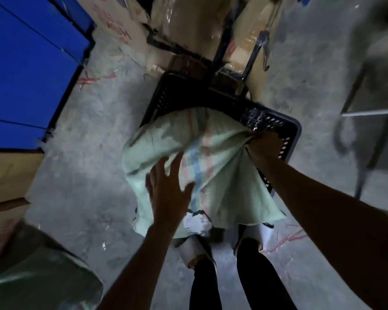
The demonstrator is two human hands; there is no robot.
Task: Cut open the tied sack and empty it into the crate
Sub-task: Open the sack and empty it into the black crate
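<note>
A pale green woven sack [222, 162] with blue and red stripes lies draped over the near rim of a black perforated plastic crate [273, 121] on the concrete floor. My right hand [265, 146] is clenched on a bunched fold of the sack at the crate's right rim. With its fingers spread, my left hand [168, 189] hovers over the sack's lower left part, holding nothing. The sack's mouth and the crate's inside are hidden by the fabric. No cutting tool is visible.
Cardboard boxes [121, 23] and wrapped goods stand behind the crate. A blue panel [31, 63] fills the left side. A metal frame [372, 113] stands at the right. Another sack [43, 276] lies at bottom left. My legs [237, 276] stand just below the sack.
</note>
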